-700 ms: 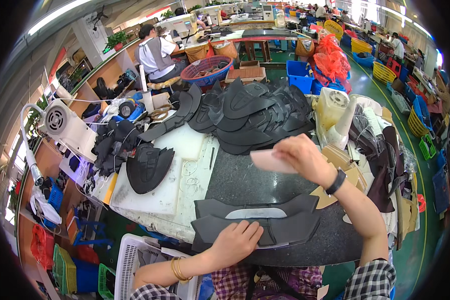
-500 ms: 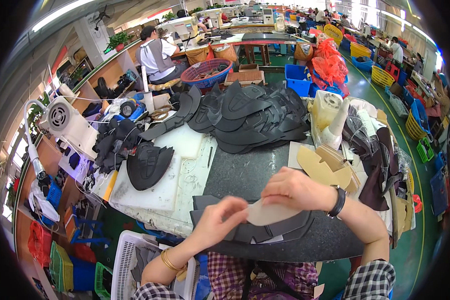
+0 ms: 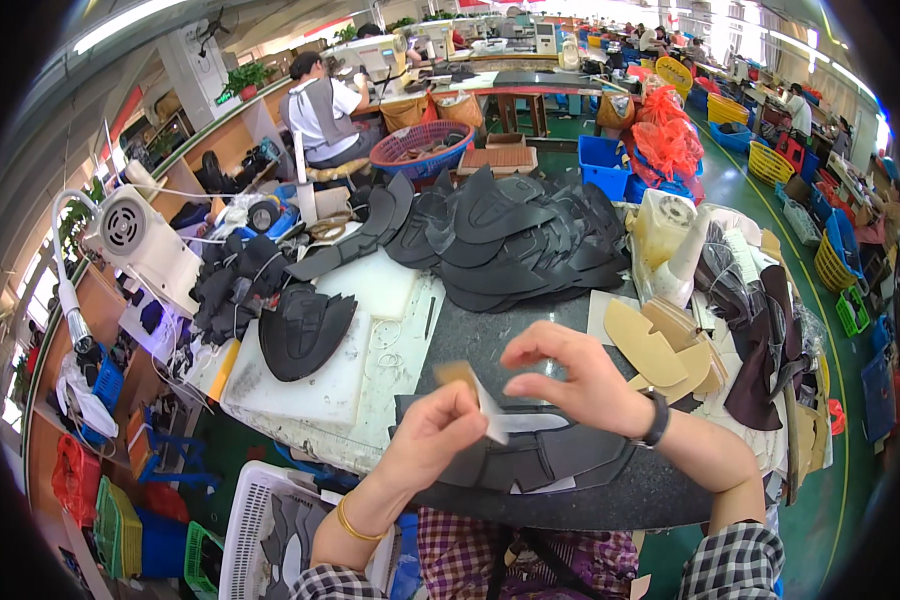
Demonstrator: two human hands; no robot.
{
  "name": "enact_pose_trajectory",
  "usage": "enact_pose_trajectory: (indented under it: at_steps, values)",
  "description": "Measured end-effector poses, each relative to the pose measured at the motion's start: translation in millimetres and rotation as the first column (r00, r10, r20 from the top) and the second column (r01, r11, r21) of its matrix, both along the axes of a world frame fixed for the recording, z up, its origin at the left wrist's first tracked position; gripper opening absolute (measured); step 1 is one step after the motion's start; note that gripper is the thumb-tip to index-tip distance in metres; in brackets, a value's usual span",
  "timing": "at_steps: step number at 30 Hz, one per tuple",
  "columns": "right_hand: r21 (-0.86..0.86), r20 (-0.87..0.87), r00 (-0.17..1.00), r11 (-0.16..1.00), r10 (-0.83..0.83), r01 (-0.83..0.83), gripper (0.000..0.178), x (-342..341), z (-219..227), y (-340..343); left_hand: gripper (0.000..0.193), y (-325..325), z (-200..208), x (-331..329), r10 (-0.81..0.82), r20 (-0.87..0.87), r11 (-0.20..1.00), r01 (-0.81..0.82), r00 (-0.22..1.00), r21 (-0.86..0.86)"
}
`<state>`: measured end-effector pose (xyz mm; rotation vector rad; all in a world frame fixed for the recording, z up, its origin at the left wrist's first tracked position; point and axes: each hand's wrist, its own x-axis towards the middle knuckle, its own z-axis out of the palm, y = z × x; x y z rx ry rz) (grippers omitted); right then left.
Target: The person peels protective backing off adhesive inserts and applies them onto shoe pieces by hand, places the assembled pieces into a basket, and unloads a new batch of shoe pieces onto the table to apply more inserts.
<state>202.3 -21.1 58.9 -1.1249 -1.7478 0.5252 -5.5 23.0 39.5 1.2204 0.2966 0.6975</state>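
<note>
Head view | left hand (image 3: 432, 437), right hand (image 3: 570, 375) pinch tan strip (image 3: 475, 392) | white basket (image 3: 255, 520) holds grey pieces

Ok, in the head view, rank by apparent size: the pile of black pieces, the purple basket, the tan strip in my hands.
Largest to smallest:
1. pile of black pieces
2. purple basket, though it sits farther away
3. tan strip
</note>
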Motion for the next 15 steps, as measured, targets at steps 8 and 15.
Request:
enact_pose_trajectory:
  at_steps: [8,15]
  values:
    - [-0.333,-0.154,0.984,0.933,0.084,-0.132,0.019,-10,-1,4,0.02,21,-22,15,0.088,-0.063,0.992,-0.082,0.994,0.098]
    - [-0.747,-0.534,0.841,0.517,-0.091,-0.418,0.019,23,-3,0,0.011,12,-49,-21,0.251,0.354,0.853,-0.033,0.901,-0.522]
